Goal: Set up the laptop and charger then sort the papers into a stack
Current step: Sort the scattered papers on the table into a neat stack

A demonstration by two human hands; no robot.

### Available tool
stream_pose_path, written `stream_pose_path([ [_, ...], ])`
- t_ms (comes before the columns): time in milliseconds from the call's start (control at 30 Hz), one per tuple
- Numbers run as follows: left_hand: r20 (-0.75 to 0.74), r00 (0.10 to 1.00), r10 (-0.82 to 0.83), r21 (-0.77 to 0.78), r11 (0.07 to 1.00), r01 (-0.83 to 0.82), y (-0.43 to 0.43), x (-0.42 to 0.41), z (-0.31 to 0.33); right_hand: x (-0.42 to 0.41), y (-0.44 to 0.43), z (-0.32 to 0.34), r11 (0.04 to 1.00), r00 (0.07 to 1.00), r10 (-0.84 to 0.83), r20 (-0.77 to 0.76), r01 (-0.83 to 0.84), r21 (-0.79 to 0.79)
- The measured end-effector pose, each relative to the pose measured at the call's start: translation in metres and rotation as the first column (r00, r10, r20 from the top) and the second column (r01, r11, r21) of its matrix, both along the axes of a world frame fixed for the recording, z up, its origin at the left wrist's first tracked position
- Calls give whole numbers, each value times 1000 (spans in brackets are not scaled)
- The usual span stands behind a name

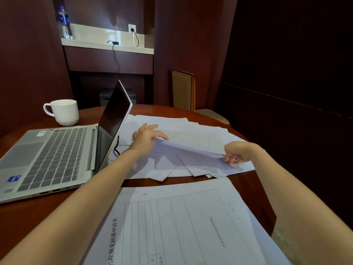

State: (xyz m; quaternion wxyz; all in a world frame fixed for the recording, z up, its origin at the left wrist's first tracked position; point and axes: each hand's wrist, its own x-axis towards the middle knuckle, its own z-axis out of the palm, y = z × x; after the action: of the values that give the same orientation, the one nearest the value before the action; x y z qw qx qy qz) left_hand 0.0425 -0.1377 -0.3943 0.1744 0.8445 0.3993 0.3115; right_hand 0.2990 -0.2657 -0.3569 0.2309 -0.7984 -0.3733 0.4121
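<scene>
A silver laptop [51, 155] stands open on the left of the round wooden table [152, 183]. Its black charger cable [116, 148] runs down behind the screen, and a plug sits in the wall socket [132, 28]. Several white papers [191, 131] lie spread across the far middle of the table. One sheet [191, 150] is lifted off that spread. My left hand [147, 135] holds the sheet's left end with fingers loosely bent. At the sheet's right edge my right hand [236, 153] pinches it. Printed form sheets [181, 222] lie in a pile near me.
A white mug [64, 111] stands behind the laptop at the table's far left. A water bottle [64, 22] is on the wall shelf. A chair [183, 90] sits beyond the table. The right side of the room is dark.
</scene>
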Motion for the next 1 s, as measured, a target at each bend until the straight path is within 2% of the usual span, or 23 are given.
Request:
stream_pose_path([
  [100, -10, 999, 42, -91, 995, -43, -1, 3, 2, -1, -9, 0, 992, 993, 107, 50, -103, -70],
  [267, 51, 998, 27, -177, 984, -18, 1, 7, 6, 8, -9, -10, 985, 989, 100, 105, -84, -150],
  [400, 84, 996, -19, -249, 968, 40, 6, 11, 6, 16, -12, -6, 998, 998, -67, 12, 66, 20],
  [500, 76, 996, -51, -296, 953, 71, 2, 14, 8, 14, -12, -7, 970, 969, -158, -190, 188, 154],
  [600, 36, 997, -70, -293, 953, 78, -1, 18, 7, 4, -9, -9, 919, 934, -207, -290, 287, 270],
  [733, 1, 1000, -15, -255, 967, 14, 6, 24, 2, -6, -6, -10, 871, 878, -271, -394, 398, 287],
  [867, -88, 991, 99, -280, 952, -120, 19, 22, -5, -5, -3, -14, 827, 844, -353, -404, 484, 286],
  [1000, -102, 975, 199, -393, 892, -223, 22, 12, -7, -2, -7, -15, 884, 885, -341, -317, 417, 214],
])
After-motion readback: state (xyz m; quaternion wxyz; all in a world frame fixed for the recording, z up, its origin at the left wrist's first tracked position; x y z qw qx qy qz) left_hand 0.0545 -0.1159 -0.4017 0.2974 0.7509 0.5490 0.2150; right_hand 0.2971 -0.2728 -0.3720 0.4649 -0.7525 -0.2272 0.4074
